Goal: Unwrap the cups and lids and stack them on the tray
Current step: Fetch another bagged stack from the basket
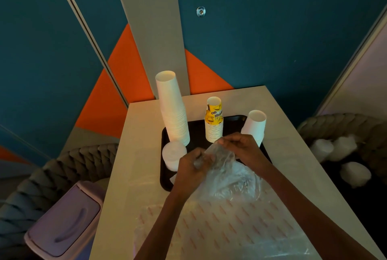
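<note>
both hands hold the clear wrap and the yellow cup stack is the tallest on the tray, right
No: the head view shows the plain white stack at the left of the tray is tallest; the yellow stack is shorter. The left hand and right hand do hold the clear wrap.

Black tray; white cups; yellow printed cups.

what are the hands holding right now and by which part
A clear plastic wrapper: the left hand grips its left edge, the right hand pinches its top end.
</note>
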Demonstrator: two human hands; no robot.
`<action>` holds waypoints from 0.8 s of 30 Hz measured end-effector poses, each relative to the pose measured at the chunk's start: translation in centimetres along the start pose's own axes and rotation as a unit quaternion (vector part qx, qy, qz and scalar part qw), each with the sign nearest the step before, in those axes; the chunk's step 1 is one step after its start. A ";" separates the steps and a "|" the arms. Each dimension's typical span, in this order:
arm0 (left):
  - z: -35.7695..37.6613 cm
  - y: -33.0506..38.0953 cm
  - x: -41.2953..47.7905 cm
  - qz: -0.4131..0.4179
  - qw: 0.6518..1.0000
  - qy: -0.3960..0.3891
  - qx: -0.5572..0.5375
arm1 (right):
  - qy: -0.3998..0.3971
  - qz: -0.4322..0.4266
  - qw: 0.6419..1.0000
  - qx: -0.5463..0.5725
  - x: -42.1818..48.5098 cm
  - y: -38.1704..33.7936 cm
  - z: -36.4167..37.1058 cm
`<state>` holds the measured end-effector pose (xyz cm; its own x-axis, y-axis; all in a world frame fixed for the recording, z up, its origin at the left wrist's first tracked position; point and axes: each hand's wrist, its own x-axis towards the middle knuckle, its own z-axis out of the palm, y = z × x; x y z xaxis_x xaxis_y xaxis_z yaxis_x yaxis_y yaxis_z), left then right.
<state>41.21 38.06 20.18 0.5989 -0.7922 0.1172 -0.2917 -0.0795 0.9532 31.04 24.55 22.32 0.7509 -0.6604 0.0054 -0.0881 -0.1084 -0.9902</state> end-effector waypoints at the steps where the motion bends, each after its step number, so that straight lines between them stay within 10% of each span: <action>1: 0.0 0.1 0.2 -0.009 1.000 0.001 -0.013 | -0.022 0.017 1.000 0.014 0.1 0.0 -0.4; 9: -2.7 0.7 0.7 -0.087 0.978 0.077 -0.173 | -0.167 0.126 0.978 -0.002 -0.1 2.2 -2.3; 24: -3.7 0.8 1.6 -0.054 0.978 0.150 -0.133 | -0.097 0.152 0.983 -0.043 -0.1 2.9 -2.0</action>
<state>44.69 38.95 22.16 0.8185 -0.5722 0.0508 -0.0341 0.0399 0.9986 29.39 22.80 19.77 0.7910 -0.5190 -0.3239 -0.3768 0.0040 -0.9263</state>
